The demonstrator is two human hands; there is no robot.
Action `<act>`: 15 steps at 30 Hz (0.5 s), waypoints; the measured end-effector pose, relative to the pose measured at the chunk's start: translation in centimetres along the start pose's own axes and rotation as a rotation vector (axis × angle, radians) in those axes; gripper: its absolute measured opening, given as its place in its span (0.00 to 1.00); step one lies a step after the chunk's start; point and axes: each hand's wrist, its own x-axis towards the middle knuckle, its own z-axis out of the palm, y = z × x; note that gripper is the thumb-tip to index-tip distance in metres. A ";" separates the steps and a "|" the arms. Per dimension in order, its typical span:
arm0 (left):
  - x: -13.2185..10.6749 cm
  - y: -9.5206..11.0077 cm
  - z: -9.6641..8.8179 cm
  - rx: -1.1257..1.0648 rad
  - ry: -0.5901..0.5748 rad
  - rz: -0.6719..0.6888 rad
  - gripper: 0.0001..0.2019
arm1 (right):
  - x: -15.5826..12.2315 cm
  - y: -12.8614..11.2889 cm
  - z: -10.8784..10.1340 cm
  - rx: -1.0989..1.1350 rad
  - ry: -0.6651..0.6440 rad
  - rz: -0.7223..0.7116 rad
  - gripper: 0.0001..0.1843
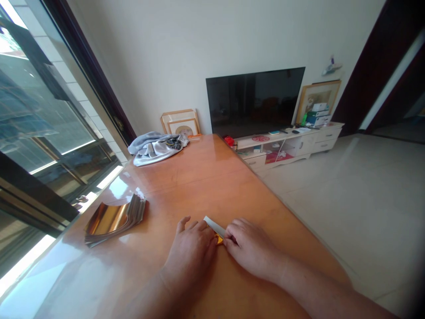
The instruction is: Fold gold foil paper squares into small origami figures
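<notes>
A small sheet of foil paper (214, 226) lies on the wooden table (186, 186) between my hands. Its upper strip shows a pale underside, while a bit of gold face peeks out below. My left hand (194, 244) presses on the sheet's left part, fingers bent over it, with one finger raised at the far side. At the sheet's right end, my right hand (247, 243) pinches the folded edge between thumb and curled fingers. Much of the paper is hidden under the hands. To the left sits a curved stack of gold foil paper (114, 220).
A grey cloth bundle (157, 148) lies at the table's far end, with picture frames (181, 123) behind it. Beyond the right edge stand a white TV cabinet (299, 144) and a large television (255, 102). A window (49, 102) runs along the left.
</notes>
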 end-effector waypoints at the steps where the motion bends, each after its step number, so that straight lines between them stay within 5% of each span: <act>1: 0.0 -0.1 0.1 -0.010 0.003 -0.004 0.11 | 0.0 0.0 0.0 -0.001 -0.001 0.006 0.08; 15: 0.8 -0.7 1.0 -0.108 0.005 -0.006 0.10 | 0.5 -0.2 0.4 -0.032 0.005 0.088 0.06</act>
